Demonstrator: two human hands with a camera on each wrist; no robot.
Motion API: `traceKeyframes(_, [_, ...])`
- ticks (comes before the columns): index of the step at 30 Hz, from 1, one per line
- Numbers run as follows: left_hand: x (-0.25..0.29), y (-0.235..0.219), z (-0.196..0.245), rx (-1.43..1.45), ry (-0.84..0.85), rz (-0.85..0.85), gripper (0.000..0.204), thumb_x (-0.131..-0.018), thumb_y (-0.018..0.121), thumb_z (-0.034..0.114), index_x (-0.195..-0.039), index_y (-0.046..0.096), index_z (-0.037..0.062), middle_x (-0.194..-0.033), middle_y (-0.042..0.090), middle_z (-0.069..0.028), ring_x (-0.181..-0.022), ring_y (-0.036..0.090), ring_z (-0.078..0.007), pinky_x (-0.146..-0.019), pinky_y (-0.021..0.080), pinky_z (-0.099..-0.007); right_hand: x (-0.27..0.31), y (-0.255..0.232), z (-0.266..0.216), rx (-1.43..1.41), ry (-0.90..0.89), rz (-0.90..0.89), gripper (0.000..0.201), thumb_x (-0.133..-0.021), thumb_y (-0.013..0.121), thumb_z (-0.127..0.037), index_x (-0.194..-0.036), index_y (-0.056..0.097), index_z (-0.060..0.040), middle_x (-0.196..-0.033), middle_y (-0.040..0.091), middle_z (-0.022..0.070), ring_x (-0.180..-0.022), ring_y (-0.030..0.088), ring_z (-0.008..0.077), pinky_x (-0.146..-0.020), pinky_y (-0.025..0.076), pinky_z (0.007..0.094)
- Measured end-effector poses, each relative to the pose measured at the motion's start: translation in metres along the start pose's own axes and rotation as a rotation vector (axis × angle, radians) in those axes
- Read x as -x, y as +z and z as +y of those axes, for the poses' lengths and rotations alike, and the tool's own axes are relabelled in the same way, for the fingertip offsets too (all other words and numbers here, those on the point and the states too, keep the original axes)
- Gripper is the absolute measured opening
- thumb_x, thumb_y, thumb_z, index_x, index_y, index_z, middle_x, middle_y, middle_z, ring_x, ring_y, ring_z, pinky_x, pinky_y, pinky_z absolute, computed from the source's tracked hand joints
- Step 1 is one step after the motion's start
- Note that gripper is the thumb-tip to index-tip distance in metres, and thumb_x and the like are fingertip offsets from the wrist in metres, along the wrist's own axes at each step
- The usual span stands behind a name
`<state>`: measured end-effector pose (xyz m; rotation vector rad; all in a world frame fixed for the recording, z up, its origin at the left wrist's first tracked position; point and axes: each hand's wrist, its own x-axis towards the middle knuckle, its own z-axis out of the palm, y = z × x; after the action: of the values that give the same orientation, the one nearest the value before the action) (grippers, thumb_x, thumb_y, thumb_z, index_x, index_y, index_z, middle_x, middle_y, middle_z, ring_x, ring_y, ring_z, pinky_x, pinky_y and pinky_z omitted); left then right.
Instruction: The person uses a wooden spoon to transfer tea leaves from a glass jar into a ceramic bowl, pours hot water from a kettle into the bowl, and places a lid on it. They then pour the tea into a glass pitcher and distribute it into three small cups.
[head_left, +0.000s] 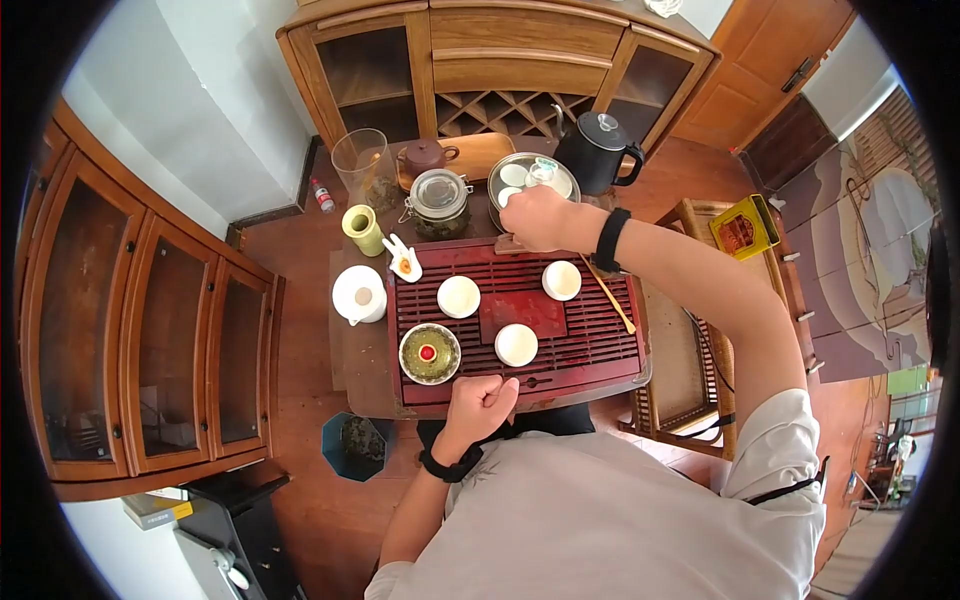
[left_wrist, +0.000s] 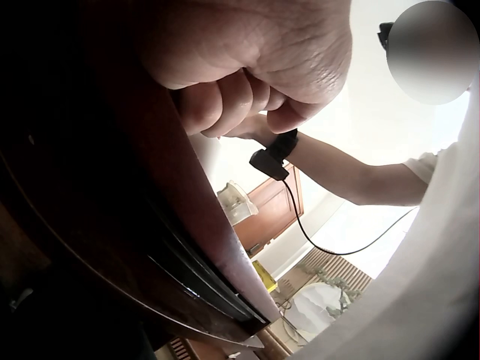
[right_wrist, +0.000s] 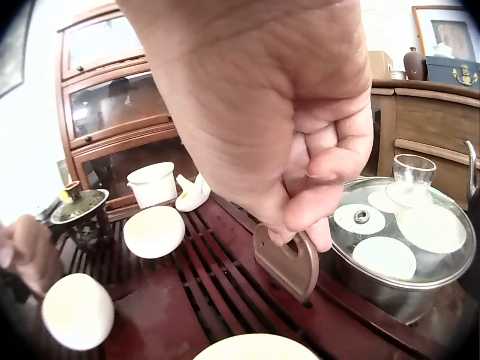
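In the right wrist view my right hand (right_wrist: 322, 150) pinches a flat brown piece with a rounded handle (right_wrist: 283, 262) between thumb and fingers, standing upright at the red slatted tray (right_wrist: 161, 300). From the head view, this hand (head_left: 540, 220) is over the tray's far edge, by the round metal pan (head_left: 496, 178). My left hand (head_left: 482, 408), fingers curled, lies at the tray's near edge; no held thing shows in the left wrist view (left_wrist: 247, 67). White cups (head_left: 459, 297) (head_left: 561, 281) (head_left: 516, 345) stand on the tray, beside a lidded bowl (head_left: 428, 372) with a red knob.
Behind the tray stand a glass jar (head_left: 438, 194), a brown teapot (head_left: 424, 154) and a black kettle (head_left: 590, 155). A white pitcher (head_left: 356, 290) is at the left, near a green vase (head_left: 363, 230). A wooden stick (head_left: 612, 300) lies on the tray's right side.
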<state>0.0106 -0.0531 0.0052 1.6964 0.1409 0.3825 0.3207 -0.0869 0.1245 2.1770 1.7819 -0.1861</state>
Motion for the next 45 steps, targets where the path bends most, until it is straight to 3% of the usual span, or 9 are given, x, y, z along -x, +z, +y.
traceKeyframes(4, [-0.002,-0.001,0.009,0.015,-0.005,-0.021,0.055,-0.102,0.071,0.008,-0.060,0.036,0.0052,-0.051,0.038,-0.0004,-0.050,0.064,-0.0092,-0.044,0.041,-0.0273,-0.001,0.000,-0.002,-0.009,-0.006,-0.025,0.017,-0.085,0.077,-0.014,-0.094,0.081,-0.0008,-0.097,0.079,0.0188,-0.092,0.079,0.0373,-0.080,0.064,0.0461])
traceKeyframes(17, [-0.003,-0.002,0.010,-0.003,-0.009,-0.048,0.055,-0.103,0.070,0.009,-0.059,0.036,0.0055,-0.051,0.038,-0.0002,-0.052,0.068,-0.0113,-0.044,0.043,-0.0273,-0.004,-0.001,-0.003,-0.004,-0.030,-0.060,0.014,-0.086,0.077,-0.011,-0.096,0.081,-0.0018,-0.098,0.079,0.0189,-0.094,0.079,0.0370,-0.081,0.064,0.0459])
traceKeyframes(25, [0.001,0.003,-0.005,-0.028,0.004,0.011,0.053,-0.099,0.074,0.011,-0.062,0.037,0.0029,-0.055,0.028,-0.0027,-0.052,0.025,-0.0111,-0.047,0.024,-0.0346,0.004,-0.009,-0.007,0.032,0.010,-0.049,0.023,-0.086,0.083,-0.022,-0.097,0.080,-0.0024,-0.098,0.079,0.0168,-0.095,0.079,0.0368,-0.080,0.063,0.0464])
traceKeyframes(30, [0.001,0.005,-0.005,-0.049,0.029,0.028,0.053,-0.099,0.074,0.010,-0.062,0.036,0.0030,-0.055,0.027,-0.0026,-0.053,0.025,-0.0108,-0.047,0.023,-0.0347,0.022,-0.025,-0.001,-0.013,0.048,-0.042,0.038,-0.085,0.087,-0.037,-0.098,0.080,-0.0015,-0.098,0.079,0.0159,-0.096,0.079,0.0375,-0.081,0.063,0.0479])
traceKeyframes(33, [0.002,0.007,-0.006,-0.059,0.031,0.036,0.054,-0.099,0.074,0.010,-0.061,0.036,0.0030,-0.055,0.027,-0.0023,-0.053,0.025,-0.0106,-0.047,0.023,-0.0346,0.050,-0.039,0.009,-0.189,0.106,0.235,0.037,-0.094,0.078,-0.043,-0.111,0.080,-0.0102,-0.096,0.079,0.0173,-0.092,0.077,0.0369,-0.082,0.061,0.0477])
traceKeyframes(40, [0.002,0.007,-0.006,-0.094,0.036,0.042,0.055,-0.098,0.075,0.009,-0.061,0.035,0.0029,-0.055,0.026,-0.0018,-0.053,0.025,-0.0100,-0.048,0.022,-0.0343,0.138,-0.052,0.017,-0.437,0.323,0.646,0.026,-0.099,0.074,-0.032,-0.108,0.077,-0.0073,-0.104,0.078,0.0145,-0.096,0.074,0.0386,-0.085,0.060,0.0483])
traceKeyframes(42, [0.002,0.007,-0.005,-0.100,0.028,0.045,0.055,-0.098,0.075,0.010,-0.062,0.035,0.0029,-0.055,0.026,-0.0018,-0.053,0.025,-0.0099,-0.048,0.022,-0.0344,0.157,-0.033,0.024,-0.433,0.277,0.781,0.023,-0.100,0.073,-0.028,-0.108,0.075,-0.0062,-0.092,0.077,0.0157,-0.084,0.073,0.0388,-0.078,0.059,0.0467])
traceKeyframes(44, [0.002,0.008,-0.004,-0.107,0.019,0.048,0.055,-0.098,0.075,0.010,-0.062,0.035,0.0030,-0.055,0.026,-0.0018,-0.054,0.025,-0.0099,-0.048,0.022,-0.0344,0.178,-0.021,0.019,-0.621,0.558,0.759,0.023,-0.101,0.072,-0.027,-0.106,0.075,-0.0053,-0.076,0.073,0.0169,-0.072,0.072,0.0390,-0.069,0.058,0.0450])
traceKeyframes(45, [0.002,0.008,-0.004,-0.114,0.007,0.045,0.055,-0.098,0.075,0.010,-0.062,0.034,0.0031,-0.055,0.026,-0.0017,-0.054,0.025,-0.0099,-0.048,0.021,-0.0346,0.186,-0.012,0.016,-0.660,0.568,0.835,0.024,-0.101,0.072,-0.028,-0.102,0.076,-0.0045,-0.066,0.068,0.0176,-0.063,0.070,0.0386,-0.062,0.055,0.0446])
